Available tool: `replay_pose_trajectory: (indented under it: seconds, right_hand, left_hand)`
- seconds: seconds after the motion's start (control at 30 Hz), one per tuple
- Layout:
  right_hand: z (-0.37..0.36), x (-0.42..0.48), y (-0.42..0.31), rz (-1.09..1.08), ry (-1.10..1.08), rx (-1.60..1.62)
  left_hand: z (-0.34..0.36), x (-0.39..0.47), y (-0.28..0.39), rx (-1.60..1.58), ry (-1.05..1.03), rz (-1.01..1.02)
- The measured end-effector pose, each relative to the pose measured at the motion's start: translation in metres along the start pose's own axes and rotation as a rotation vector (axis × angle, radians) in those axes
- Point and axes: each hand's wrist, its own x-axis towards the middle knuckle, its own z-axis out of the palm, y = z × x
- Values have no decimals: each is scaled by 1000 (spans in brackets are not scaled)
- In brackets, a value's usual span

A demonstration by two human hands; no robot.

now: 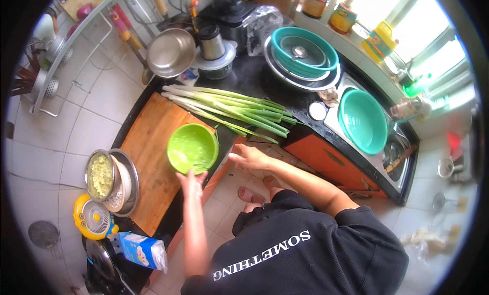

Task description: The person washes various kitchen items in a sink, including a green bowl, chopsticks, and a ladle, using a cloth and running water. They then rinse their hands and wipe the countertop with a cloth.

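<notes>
My left hand [193,185] grips the near rim of a lime-green plastic bowl [193,144], which is above the near edge of a wooden cutting board [153,142]. Some clear liquid, seemingly water, glints inside the bowl. My right hand [246,156] is off to the bowl's right, past the counter edge, with nothing in it and its fingers partly spread. Beyond the bowl lies a bunch of scallions [233,107], white ends to the left, across the black counter and one corner of the board.
Left of the board are a bowl of chopped pale vegetable [101,176], a yellow fan [93,216] and a tissue pack [141,251]. A teal basin [363,121] rests over the sink at right; nested basins [301,54] and a steel pan [170,52] stand farther back.
</notes>
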Motion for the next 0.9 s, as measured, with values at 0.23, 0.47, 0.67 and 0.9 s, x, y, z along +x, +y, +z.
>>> replay_pose_trajectory:
  seconds: [0.23, 0.47, 0.67, 0.9]
  right_hand:
    - [-63, -5, 89, -39, 289, 443]
    - [-276, -143, 306, 25, -32, 1777]
    - [-256, -117, 208, 194, 63, 1171]
    - [-160, -30, 132, 410, -271, 552]
  left_hand:
    - [99, -104, -31, -20, -581, -115]
    - [26, -103, -114, 179, -341, -241]
    - [-130, -69, -217, -133, 311, -300]
    - [-251, 29, -220, -459, 908, -147]
